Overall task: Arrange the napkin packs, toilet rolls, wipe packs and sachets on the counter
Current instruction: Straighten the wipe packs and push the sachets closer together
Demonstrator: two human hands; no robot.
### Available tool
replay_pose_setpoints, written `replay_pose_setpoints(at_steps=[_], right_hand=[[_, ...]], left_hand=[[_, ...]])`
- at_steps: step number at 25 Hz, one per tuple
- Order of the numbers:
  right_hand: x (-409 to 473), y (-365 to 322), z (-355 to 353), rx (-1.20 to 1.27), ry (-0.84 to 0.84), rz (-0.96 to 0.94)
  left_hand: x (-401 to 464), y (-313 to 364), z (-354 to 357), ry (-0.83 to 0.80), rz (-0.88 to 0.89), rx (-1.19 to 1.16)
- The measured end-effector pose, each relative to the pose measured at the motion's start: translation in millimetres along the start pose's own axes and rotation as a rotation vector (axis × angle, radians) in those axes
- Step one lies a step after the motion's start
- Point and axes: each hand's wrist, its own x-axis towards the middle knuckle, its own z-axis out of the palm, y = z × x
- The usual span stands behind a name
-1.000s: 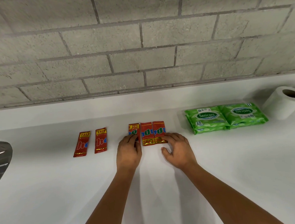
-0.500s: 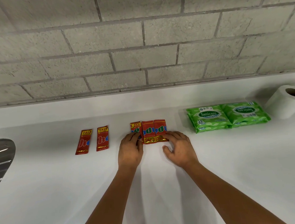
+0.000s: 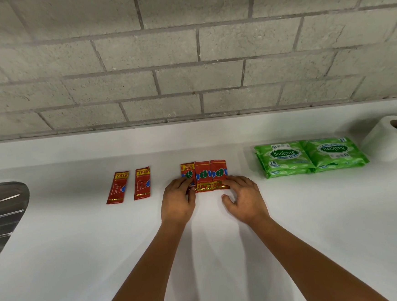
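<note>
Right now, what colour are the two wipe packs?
Bright green wipe packs, with dark green ovals; head view.

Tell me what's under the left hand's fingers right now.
The left hand has its fingertips on the leftmost sachet of the three-sachet group; its upper half shows. The lower part is covered, so its bottom edge cannot be seen.

counter [image 3: 293,226] holds sachets [image 3: 204,176] (wipe packs [image 3: 309,157] too)

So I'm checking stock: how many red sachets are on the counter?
5. Two lie apart on the left; three sit edge to edge in the middle, between the left hand and right hand. More could be hidden under them.
</note>
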Motion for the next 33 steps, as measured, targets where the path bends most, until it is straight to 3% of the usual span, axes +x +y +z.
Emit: replay_pose_setpoints(at_steps=[6, 10, 13, 22, 27, 33], right_hand=[[-1.1, -0.4, 0.5, 0.007, 0.014, 0.003], [-0.3, -0.3, -0.1, 0.039, 0.040, 0.007], [0.3, 0.0, -0.4, 0.039, 0.034, 0.005], [0.0, -0.2, 0.0, 0.031, 0.021, 0.013], [-0.3, -0.6, 0.0, 0.036, 0.030, 0.010], [-0.6, -0.5, -1.0, 0.027, 0.019, 0.014]], left_hand=[[-2.3, -1.5, -6.8, 0.084, -0.033, -0.013], [-5.8, -26.8, -22.5, 0.283, -0.265, 0.083], [-4.3, -38.2, -27.0, 0.244, -0.395, 0.050], [-10.5, -18.9, -14.5, 0.067, -0.128, 0.008], [-9.4, -22.9, -15.1, 0.076, -0.192, 0.033], [-7.9, -25.3, -14.1, 0.047, -0.100, 0.129]])
